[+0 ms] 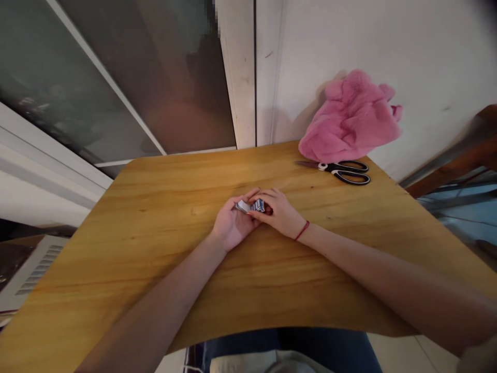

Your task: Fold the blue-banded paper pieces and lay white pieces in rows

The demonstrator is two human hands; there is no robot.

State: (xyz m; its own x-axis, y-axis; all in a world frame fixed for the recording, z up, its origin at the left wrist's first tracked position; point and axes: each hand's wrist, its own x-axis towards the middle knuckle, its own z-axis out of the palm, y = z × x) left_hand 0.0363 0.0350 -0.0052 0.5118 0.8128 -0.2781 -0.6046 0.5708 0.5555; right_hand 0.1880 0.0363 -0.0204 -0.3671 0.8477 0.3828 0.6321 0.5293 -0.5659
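My left hand (pixel 234 224) lies palm up over the middle of the table, its fingers curled round a small stack of cards (pixel 243 206) with a pale face. From the right, my right hand (pixel 282 213) meets it, thumb and fingers pinching a blue-and-white part of the stack (pixel 258 205). The two parts touch or nearly touch between my hands; I cannot tell whether they are joined. My fingers hide the far side and lower edges of the stack. A red cord bracelet (pixel 302 230) circles my right wrist.
Scissors with black and white handles (pixel 344 172) lie at the back right of the wooden table (pixel 155 217), blades pointing left. Behind them a pink plush cloth (pixel 353 119) is heaped against the white wall (pixel 427 67). A framed glass door (pixel 128 77) stands beyond the back left edge.
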